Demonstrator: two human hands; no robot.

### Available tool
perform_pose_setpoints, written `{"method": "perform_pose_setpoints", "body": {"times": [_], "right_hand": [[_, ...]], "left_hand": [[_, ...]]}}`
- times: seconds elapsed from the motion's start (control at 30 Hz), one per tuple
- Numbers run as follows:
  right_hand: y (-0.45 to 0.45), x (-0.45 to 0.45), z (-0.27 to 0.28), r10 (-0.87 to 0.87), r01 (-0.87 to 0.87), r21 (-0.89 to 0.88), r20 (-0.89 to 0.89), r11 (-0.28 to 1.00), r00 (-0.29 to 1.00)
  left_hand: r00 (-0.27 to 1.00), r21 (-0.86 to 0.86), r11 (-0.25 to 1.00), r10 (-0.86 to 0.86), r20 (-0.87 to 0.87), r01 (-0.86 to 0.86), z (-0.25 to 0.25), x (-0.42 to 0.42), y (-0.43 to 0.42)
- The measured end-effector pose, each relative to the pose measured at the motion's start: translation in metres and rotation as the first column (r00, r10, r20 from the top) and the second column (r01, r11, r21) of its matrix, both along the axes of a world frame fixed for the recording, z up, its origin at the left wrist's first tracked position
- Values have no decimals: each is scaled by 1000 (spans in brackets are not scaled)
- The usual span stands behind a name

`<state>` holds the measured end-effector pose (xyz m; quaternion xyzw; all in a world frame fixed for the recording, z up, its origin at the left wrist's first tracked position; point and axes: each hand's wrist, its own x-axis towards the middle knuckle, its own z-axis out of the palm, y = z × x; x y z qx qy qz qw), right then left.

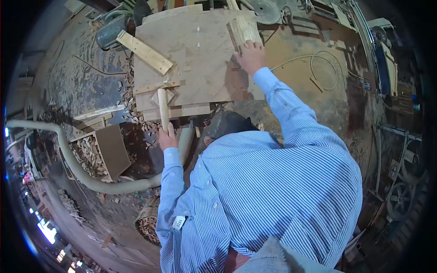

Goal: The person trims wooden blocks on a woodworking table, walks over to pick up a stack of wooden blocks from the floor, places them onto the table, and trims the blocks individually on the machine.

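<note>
My left hand (168, 137) is closed round the lower end of a pale, rounded wooden stick (162, 103). The stick's upper end lies over small wooden pieces at the near left corner of the board-topped worktable (195, 73). On the far right of that table, my right hand (252, 57) grips the near end of a bundle of pale wooden strips (245, 31). Its fingers bend over the wood, and the thumb is at the left side.
A nailed plank (144, 52) lies slantwise on the table's left side. Behind it sits a green motor (114, 32). A circular saw blade (265, 11) is at the back. A ribbed hose (104, 185) curves past a box of offcuts (111, 152). A thin cable (324, 54) loops at right.
</note>
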<state>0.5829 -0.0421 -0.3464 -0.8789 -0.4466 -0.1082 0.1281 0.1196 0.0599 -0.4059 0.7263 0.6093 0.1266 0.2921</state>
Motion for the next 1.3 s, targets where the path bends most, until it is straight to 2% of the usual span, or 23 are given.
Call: {"method": "perform_pose_setpoints", "body": {"times": [0.03,0.17,0.27,0.33,0.37,0.4,0.43,0.47,0.53,0.57,0.63,0.7,0.77,0.87,0.93,1.03,1.17,1.3], "right_hand": [[6,-1,-3,10,-2,-159,49,987,999],[26,-14,-22,30,-22,-143,58,990,998],[46,-27,-41,59,-58,-78,17,995,998],[65,-39,-56,267,-251,160,-90,955,960],[78,-46,-59,311,-290,183,-102,939,945],[87,-52,-57,307,-267,210,-189,940,933],[97,-55,-53,301,-242,227,-276,943,913],[108,-54,-49,339,-274,243,-285,930,897],[125,-50,-43,180,-90,237,-390,967,903],[133,-49,-42,194,-102,243,-396,965,897],[153,-45,-43,133,-113,70,-524,991,841],[177,-48,-45,179,-145,106,-540,984,822],[208,-55,-51,228,-179,143,-554,973,801],[269,-70,-65,272,-253,116,-576,961,771],[303,-90,-70,294,-235,178,-540,956,788],[348,-122,-80,269,-226,149,-607,963,748],[379,-142,-63,289,-245,155,-581,957,761],[411,-139,-85,290,-214,198,-574,957,766]], "left_hand": [[994,-22,999,22,-104,-24,3,6,0],[970,-148,985,53,-236,-90,6,1,1],[971,-83,993,59,-234,-80,4,0,4],[949,-37,997,57,-310,-72,8,-2,0],[933,-68,992,78,-352,-108,9,-2,1],[922,-46,987,127,-365,-154,13,-2,2],[931,-86,987,99,-351,-137,17,-2,3],[941,-128,985,64,-333,-113,22,-2,4],[935,-145,980,79,-345,-137,24,-4,5],[938,-175,977,56,-342,-122,24,-4,8],[944,-179,979,35,-329,-98,27,-7,14],[951,-189,979,14,-310,-76,28,-6,19],[979,-100,995,-18,-202,-2,27,1,30],[979,-140,990,-5,-204,-24,12,16,46],[975,-152,987,11,-220,-46,16,22,52],[945,-193,980,-24,-327,-42,16,11,50],[954,-203,979,-41,-297,-21,12,2,48],[958,-175,984,-35,-284,-16,15,-1,48]]}}
